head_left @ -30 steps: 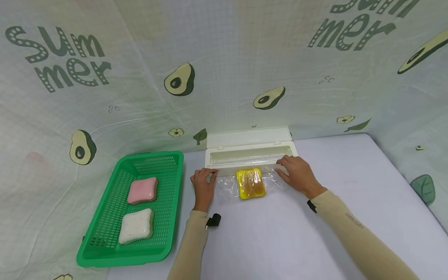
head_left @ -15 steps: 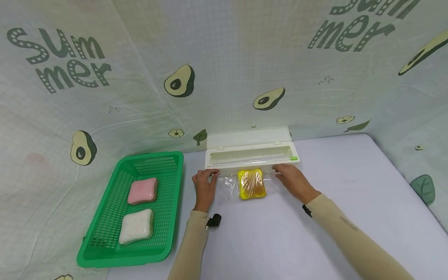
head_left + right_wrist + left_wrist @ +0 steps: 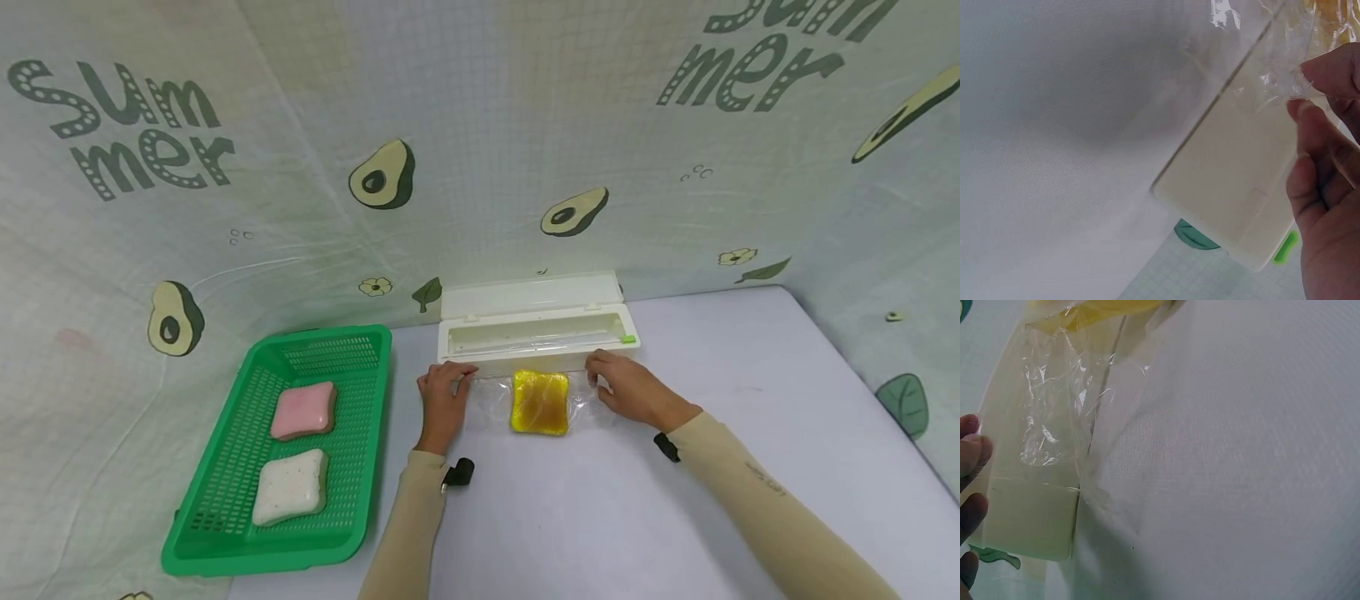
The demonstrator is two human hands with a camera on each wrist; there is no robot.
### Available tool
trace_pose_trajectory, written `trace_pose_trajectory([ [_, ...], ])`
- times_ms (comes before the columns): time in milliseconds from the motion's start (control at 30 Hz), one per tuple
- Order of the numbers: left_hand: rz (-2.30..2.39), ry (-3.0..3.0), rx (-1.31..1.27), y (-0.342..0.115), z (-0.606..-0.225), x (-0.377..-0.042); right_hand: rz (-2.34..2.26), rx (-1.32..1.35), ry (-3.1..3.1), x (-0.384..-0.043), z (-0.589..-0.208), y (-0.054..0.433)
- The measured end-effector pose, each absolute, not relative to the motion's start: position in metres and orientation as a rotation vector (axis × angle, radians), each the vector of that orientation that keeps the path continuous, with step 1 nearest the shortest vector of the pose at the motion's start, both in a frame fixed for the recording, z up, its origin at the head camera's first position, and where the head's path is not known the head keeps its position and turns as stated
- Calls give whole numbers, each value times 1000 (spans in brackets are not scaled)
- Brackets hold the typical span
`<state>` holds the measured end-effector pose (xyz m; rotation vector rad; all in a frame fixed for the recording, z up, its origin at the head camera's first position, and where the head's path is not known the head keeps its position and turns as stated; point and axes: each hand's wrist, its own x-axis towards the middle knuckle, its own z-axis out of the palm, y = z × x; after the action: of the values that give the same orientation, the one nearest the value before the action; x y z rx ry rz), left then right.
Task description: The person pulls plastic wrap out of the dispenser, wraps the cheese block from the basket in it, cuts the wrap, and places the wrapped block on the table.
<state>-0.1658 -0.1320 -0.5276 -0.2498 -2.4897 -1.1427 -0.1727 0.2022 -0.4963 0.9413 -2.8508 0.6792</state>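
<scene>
A toast-shaped yellow and brown piece [image 3: 539, 403] lies under clear plastic wrap [image 3: 491, 397], just in front of a long white wrap dispenser box [image 3: 517, 365]. My left hand [image 3: 442, 402] is at the box's front left corner, thumb and fingertip together on the wrap's left edge. At the other end, my right hand [image 3: 628, 387] pinches the wrap's right edge; the right wrist view shows the film [image 3: 1272, 87] bunched between thumb and finger. A small green slider [image 3: 627, 339] sits at the box's right end. In the left wrist view, the wrap [image 3: 1054, 412] hangs across the box front.
The dispenser's lid [image 3: 532, 295] stands open against the printed backdrop cloth [image 3: 480, 125]. On the left is a green basket [image 3: 367, 467] holding a pink slice shape [image 3: 303, 410] and a white speckled one [image 3: 291, 487]. A white cloth [image 3: 585, 517] covers the table.
My right hand has come away from the green slider, moved left, and now pinches the wrap. The toast-shaped piece has shifted slightly toward me with the film. My left hand has moved slightly right.
</scene>
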Motion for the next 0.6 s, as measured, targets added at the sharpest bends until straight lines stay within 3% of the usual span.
trace_pose_trajectory([
  [167, -1145, -2502, -271, -132, -528, -167, 528, 954, -2767, -174, -499, 202],
  [600, -1056, -2591, -333, -131, -527, -165, 744, 831, -2824, -175, -500, 197],
])
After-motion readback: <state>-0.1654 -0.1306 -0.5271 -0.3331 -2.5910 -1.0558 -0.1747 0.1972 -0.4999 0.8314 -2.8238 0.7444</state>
